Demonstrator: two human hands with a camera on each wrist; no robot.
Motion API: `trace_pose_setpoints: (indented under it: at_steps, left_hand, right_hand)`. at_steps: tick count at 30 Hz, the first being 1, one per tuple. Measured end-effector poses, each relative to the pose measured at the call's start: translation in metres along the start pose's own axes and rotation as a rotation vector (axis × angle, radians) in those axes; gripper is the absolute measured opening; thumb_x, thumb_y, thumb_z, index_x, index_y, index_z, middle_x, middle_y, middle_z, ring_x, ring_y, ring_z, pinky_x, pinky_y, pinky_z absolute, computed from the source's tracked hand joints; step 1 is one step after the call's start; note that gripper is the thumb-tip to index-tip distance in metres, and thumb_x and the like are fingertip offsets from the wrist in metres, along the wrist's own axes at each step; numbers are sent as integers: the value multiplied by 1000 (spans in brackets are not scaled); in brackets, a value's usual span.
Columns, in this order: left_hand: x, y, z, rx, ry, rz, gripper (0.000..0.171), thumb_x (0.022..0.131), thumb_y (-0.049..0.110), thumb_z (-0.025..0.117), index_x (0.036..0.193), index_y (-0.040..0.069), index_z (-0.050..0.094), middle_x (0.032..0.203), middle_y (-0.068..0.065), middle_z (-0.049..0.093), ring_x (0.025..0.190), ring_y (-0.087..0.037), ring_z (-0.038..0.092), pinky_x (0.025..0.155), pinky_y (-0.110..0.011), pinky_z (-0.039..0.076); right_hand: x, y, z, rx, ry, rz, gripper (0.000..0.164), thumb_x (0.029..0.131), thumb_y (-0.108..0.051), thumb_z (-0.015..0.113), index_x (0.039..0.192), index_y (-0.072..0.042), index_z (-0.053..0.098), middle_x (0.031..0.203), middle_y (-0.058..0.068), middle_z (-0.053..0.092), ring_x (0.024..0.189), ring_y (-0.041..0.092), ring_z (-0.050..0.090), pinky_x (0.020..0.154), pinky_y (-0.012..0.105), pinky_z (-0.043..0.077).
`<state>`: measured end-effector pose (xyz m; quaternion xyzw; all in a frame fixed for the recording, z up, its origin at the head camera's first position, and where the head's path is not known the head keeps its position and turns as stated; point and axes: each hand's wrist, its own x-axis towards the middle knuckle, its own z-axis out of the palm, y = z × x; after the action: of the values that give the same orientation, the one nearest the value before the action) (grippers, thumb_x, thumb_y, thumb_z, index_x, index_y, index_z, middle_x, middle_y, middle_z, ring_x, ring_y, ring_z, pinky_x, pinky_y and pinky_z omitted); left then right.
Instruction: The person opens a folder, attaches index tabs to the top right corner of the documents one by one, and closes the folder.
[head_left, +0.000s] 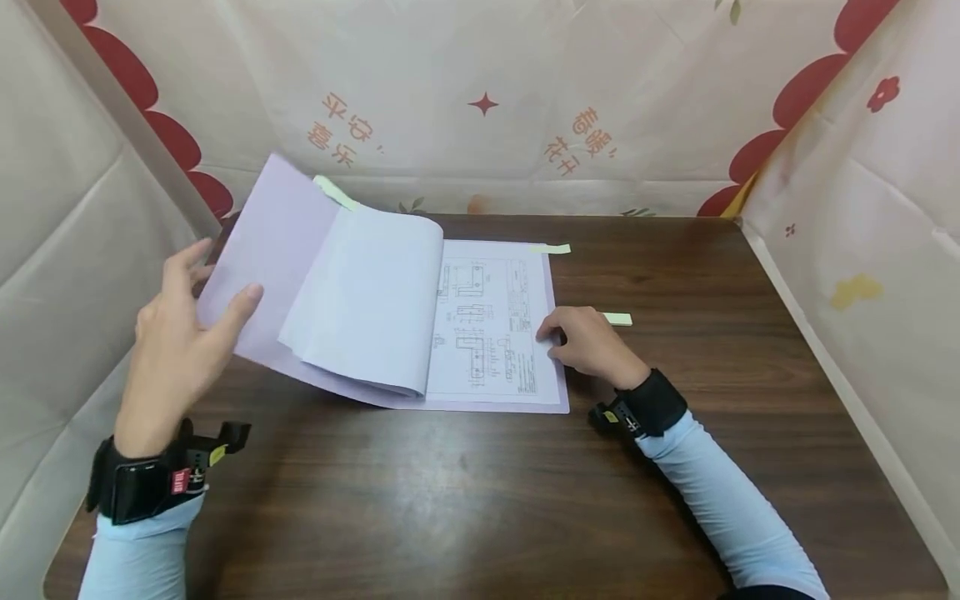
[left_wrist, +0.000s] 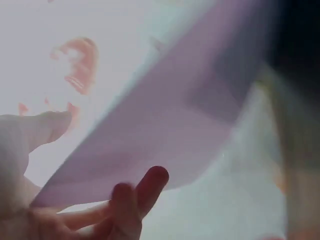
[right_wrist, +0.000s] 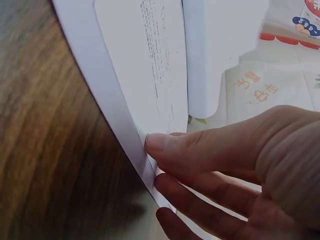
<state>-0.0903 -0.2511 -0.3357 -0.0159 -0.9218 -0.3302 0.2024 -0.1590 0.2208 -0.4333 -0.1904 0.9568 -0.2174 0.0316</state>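
A lilac folder [head_left: 255, 208] lies open on the table, its left cover lifted at a slant. Bound in it, a turned bundle of white sheets [head_left: 367, 292] curves over to the left. The page on the right carries technical drawings [head_left: 472, 333]. My left hand [head_left: 176, 333] is at the raised cover's left edge, thumb in front and fingers behind. In the left wrist view the lilac cover [left_wrist: 145, 115] runs between the spread thumb and fingers. With thumb and fingers my right hand [head_left: 596, 342] pinches the right edge of the drawing page [right_wrist: 135, 75].
Pale green sticky tabs [head_left: 553, 248] stick out from the sheets, and one tab [head_left: 617, 318] shows beyond my right hand. Dark wood-grain tabletop [head_left: 420, 500] lies in front. Printed pale cloth [head_left: 480, 50] stands behind and at both sides.
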Motion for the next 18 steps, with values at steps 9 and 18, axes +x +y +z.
trace_pose_setpoints:
  at_steps: [9, 18]
  left_hand:
    - [-13, 81, 38, -199, 38, 406, 82, 87, 20, 83, 155, 8, 40, 136, -22, 65, 99, -32, 74, 73, -18, 59]
    - [-30, 100, 122, 127, -229, 455, 106, 83, 68, 75, 156, 1, 36, 142, -29, 53, 105, -40, 68, 73, -50, 61]
  right_hand:
    - [1, 10, -6, 51, -25, 18, 23, 83, -3, 82, 105, -10, 79, 109, 8, 76, 93, 26, 62, 81, 37, 48]
    - [-1, 23, -20, 59, -109, -102, 17, 84, 0, 81, 84, -17, 81, 110, 6, 78, 103, 26, 70, 84, 39, 54]
